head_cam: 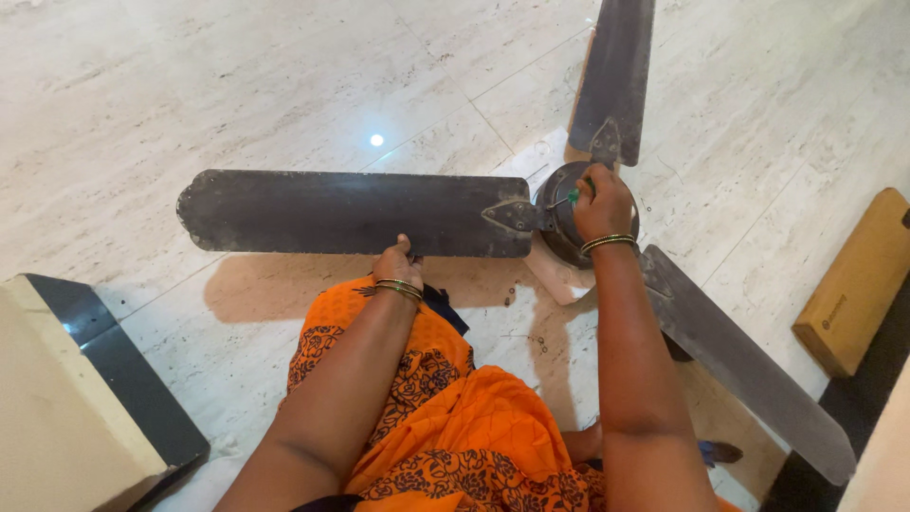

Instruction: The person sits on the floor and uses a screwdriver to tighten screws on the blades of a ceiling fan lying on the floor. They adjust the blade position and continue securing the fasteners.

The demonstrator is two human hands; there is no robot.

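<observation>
Single head view; looks steeply down from above, close over lap; floor (237,85) fills frame

The fan blade (351,212) under the left hand (396,262) is dark grey-brown, dulled with dust, as are the blade (616,71) beyond the right hand (601,201) and the blade (749,370) beside that forearm. The tool (572,197) in the right fingers has a green handle. Both wrists carry gold bangles (607,243). The garment (445,417) is bright orange with a black floral pattern. The floor (237,85) is pale cream, faintly veined. The cardboard box (858,280) is tan.
</observation>
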